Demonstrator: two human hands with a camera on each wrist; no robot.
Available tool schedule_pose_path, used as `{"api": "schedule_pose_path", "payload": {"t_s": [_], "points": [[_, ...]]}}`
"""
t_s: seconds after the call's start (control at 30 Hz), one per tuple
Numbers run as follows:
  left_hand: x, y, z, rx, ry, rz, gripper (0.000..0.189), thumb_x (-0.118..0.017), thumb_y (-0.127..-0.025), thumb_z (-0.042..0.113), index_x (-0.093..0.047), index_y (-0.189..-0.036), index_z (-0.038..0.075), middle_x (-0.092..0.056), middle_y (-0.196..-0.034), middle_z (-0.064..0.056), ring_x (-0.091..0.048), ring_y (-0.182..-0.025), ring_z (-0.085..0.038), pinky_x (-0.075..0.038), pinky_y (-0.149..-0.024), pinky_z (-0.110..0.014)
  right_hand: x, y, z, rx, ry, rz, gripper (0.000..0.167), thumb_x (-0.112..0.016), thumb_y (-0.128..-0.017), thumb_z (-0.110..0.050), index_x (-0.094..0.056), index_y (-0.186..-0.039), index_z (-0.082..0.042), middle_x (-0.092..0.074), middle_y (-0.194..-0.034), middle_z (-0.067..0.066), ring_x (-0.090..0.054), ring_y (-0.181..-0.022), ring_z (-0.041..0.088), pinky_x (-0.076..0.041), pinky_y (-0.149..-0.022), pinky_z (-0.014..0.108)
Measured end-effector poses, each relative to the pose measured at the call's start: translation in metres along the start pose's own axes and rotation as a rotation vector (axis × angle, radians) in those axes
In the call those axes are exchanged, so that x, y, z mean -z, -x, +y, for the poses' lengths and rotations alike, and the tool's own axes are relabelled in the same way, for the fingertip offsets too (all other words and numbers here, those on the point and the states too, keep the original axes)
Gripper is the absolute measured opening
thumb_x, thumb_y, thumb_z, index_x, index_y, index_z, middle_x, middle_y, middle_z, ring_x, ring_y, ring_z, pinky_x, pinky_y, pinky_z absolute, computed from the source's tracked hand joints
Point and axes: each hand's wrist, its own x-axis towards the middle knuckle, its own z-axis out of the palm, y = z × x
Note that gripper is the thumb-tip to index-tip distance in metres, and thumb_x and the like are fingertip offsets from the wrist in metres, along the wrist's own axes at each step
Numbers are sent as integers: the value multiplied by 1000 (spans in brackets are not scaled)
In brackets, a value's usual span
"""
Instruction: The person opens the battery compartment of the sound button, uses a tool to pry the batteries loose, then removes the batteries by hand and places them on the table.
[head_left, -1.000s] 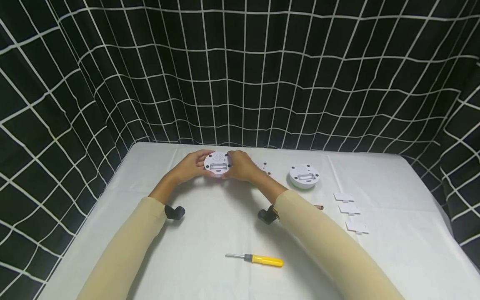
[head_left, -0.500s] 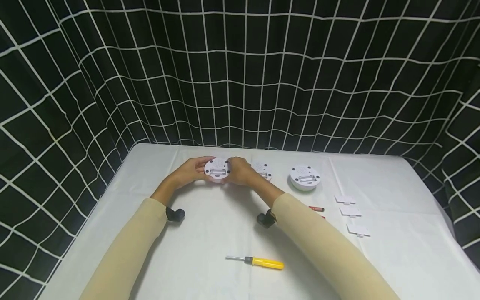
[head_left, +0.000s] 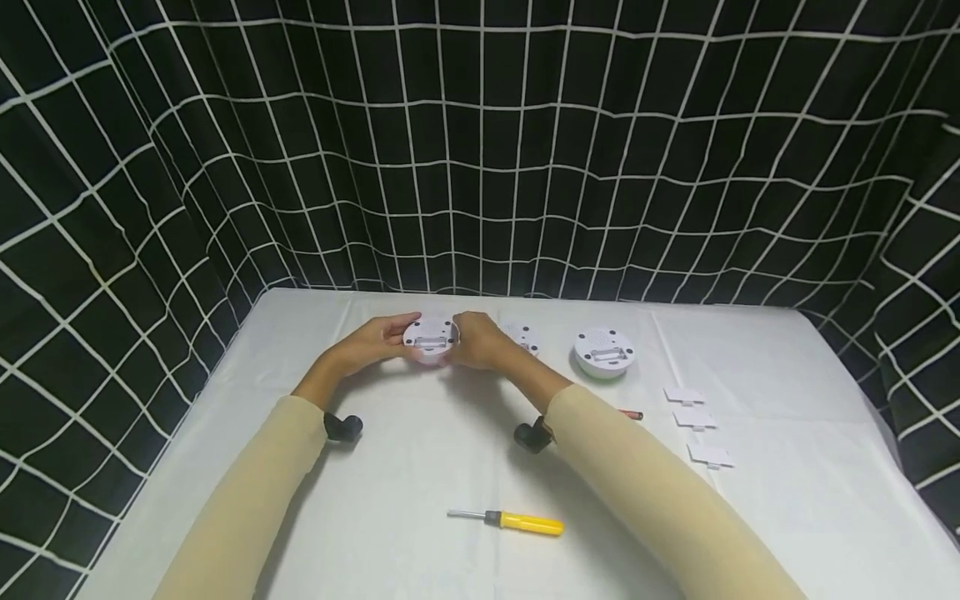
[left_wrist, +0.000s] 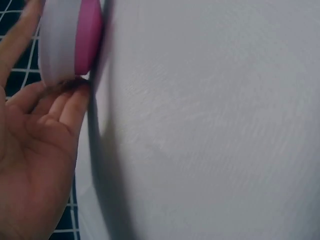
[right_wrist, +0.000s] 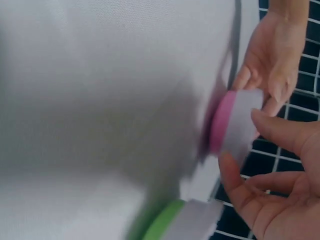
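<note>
At the far side of the table, both hands hold a round white device [head_left: 430,335] with its slotted back up. Dark dots, likely feet or screws, and an uncovered battery compartment show on that face; the wrist views show a pink underside. My left hand [head_left: 372,342] grips its left rim with thumb and curved fingers. On the opposite rim, my right hand [head_left: 477,340] pinches it between thumb and fingers. A second such device [head_left: 522,337] lies partly hidden behind the right hand. In the right wrist view a green-and-white device [right_wrist: 187,222] appears close by.
Another round device [head_left: 603,353] sits to the right, back up. Three white battery covers [head_left: 693,417] lie in a column farther right. A yellow-handled screwdriver [head_left: 525,523] rests near the front. A red battery-like cylinder [head_left: 632,414] pokes out behind the right sleeve.
Both hands have brought the device slightly lower and nearer. More of the second device shows beside the right hand. The grips look the same.
</note>
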Motion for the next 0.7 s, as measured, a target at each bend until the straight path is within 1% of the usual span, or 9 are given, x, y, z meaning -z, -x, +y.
{"api": "schedule_pose_path", "payload": {"t_s": [0.07, 0.13, 0.17, 0.27, 0.33, 0.4, 0.5, 0.6, 0.7], "points": [[3, 0, 2, -2, -57, 18, 76, -71, -95, 9, -28, -156, -5, -39, -157, -22, -38, -146, -31, -35, -119, -39, 5, 6, 0, 11, 15, 21, 57, -81, -86, -19, -59, -130, 9, -67, -122, 22, -61, -115, 34, -49, -106, 43], [5, 2, 5, -2, -136, 43, 73, -69, -98, 15, -28, -156, -5, -40, -156, -23, -39, -145, -33, -34, -119, -42, 11, 13, 0, 25, 44, 46, 64, -78, -89, -23, -53, -139, 9, -65, -127, 23, -60, -122, 36, -47, -109, 45], [7, 4, 7, -4, -190, 60, 72, -67, -99, 18, -29, -156, -5, -41, -155, -23, -40, -144, -35, -33, -120, -44, 15, 17, 0, 28, 50, 56, 67, -77, -91, -25, -50, -142, 9, -65, -129, 24, -59, -124, 36, -46, -110, 46], [12, 15, 19, -5, -341, 122, 71, -65, -101, 24, -31, -156, -2, -44, -153, -23, -42, -142, -38, -32, -120, -49, 27, 29, 1, 42, 60, 85, 67, -68, -98, -38, -49, -145, 6, -67, -124, 21, -63, -119, 33, -52, -102, 47], [15, 23, 29, -13, -444, 165, 70, -64, -101, 28, -32, -157, 0, -43, -155, -23, -42, -142, -40, -31, -120, -51, 37, 38, 2, 44, 67, 118, 68, -62, -99, -48, -51, -145, 3, -67, -126, 20, -63, -120, 33, -54, -99, 49], [18, 35, 38, 2, -549, 213, 72, -64, -101, 34, -32, -158, 4, -42, -156, -21, -42, -142, -40, -31, -120, -54, 47, 50, 2, 42, 70, 144, 71, -57, -100, -54, -52, -145, 0, -66, -130, 18, -61, -122, 32, -54, -98, 51], [21, 53, 50, 36, -721, 276, 77, -63, -99, 47, -31, -160, 11, -39, -158, -19, -39, -144, -41, -30, -119, -59, 62, 68, 8, 42, 91, 188, 71, -52, -100, -58, -54, -145, -2, -60, -139, 18, -56, -129, 34, -49, -102, 55], [24, 70, 61, 73, -863, 327, 83, -61, -96, 57, -30, -161, 15, -35, -161, -18, -35, -146, -42, -29, -118, -63, 73, 85, 19, 38, 127, 220, 72, -47, -102, -60, -52, -146, -3, -54, -146, 20, -47, -137, 36, -40, -110, 59], [28, 84, 69, 70, -937, 364, 87, -63, -95, 59, -28, -161, 14, -30, -164, -17, -32, -147, -42, -29, -116, -65, 82, 100, 34, 26, 175, 249, 76, -42, -102, -63, -49, -149, -3, -48, -150, 22, -40, -143, 40, -30, -115, 62]]}}
